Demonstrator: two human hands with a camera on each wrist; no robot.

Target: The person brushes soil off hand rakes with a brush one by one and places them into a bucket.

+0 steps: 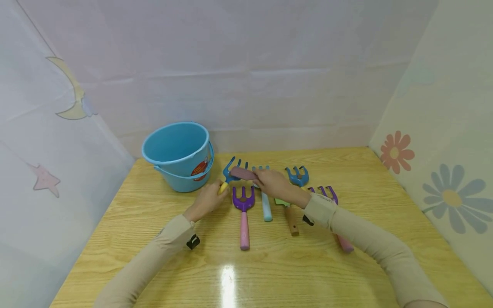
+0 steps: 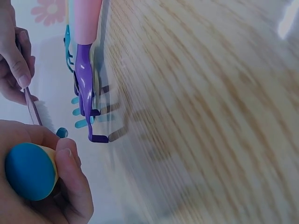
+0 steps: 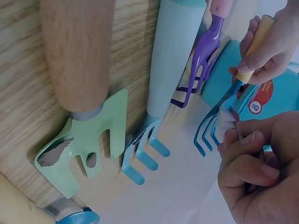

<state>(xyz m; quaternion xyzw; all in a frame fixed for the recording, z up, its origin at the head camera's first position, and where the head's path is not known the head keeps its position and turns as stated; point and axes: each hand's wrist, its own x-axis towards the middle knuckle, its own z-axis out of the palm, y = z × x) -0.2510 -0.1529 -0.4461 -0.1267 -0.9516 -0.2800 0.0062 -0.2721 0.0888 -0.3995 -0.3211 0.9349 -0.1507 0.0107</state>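
Note:
My left hand (image 1: 207,199) grips the yellow handle of a small blue hand rake (image 1: 227,170), its tines pointing away from me. In the left wrist view the blue butt of that handle (image 2: 29,171) shows between the fingers. My right hand (image 1: 275,185) pinches a mauve brush (image 1: 243,173) over the rake's head. White bristles (image 3: 226,122) lie against or very near the blue tines in the right wrist view; exact contact is hard to tell. Just below, a purple rake with a pink handle (image 1: 244,229) lies on the table.
A blue bucket (image 1: 181,160) stands at the back left. Near my right arm lie a light blue rake (image 1: 266,209), a green rake with a brown-stained head and wooden handle (image 3: 79,56), a blue rake (image 1: 298,176) and another purple rake (image 1: 345,244). Cloth walls (image 1: 246,77) surround the wooden table (image 1: 185,278).

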